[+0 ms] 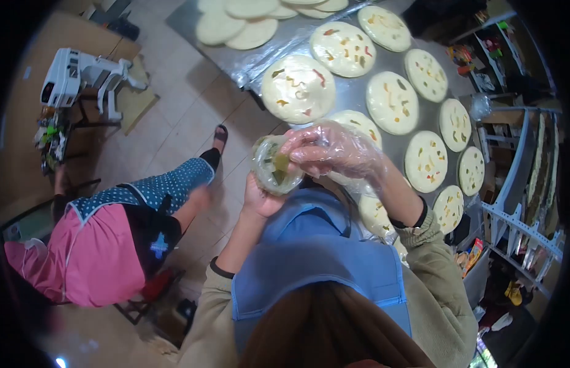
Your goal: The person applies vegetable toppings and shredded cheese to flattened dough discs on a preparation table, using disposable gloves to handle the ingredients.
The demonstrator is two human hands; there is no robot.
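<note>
My left hand (265, 197) is bare and wraps round a clear round container (276, 164) from below. Green pieces (279, 167) show inside it. My right hand (325, 150), in a clear plastic glove, is over the container's right rim with its fingertips pinched at a green piece. Just beyond my hands, flat round pale doughs topped with coloured strips lie on a metal table (346, 92). The nearest is a round dough (298, 89) with red, orange and green strips. Another dough (355, 126) is partly hidden behind my gloved hand.
Plain pale rounds (236, 24) overlap at the table's far left corner. A person in a pink top and dotted apron (107, 245) is at the left, near a white sewing machine (82, 80). Shelves (524, 227) stand at the right.
</note>
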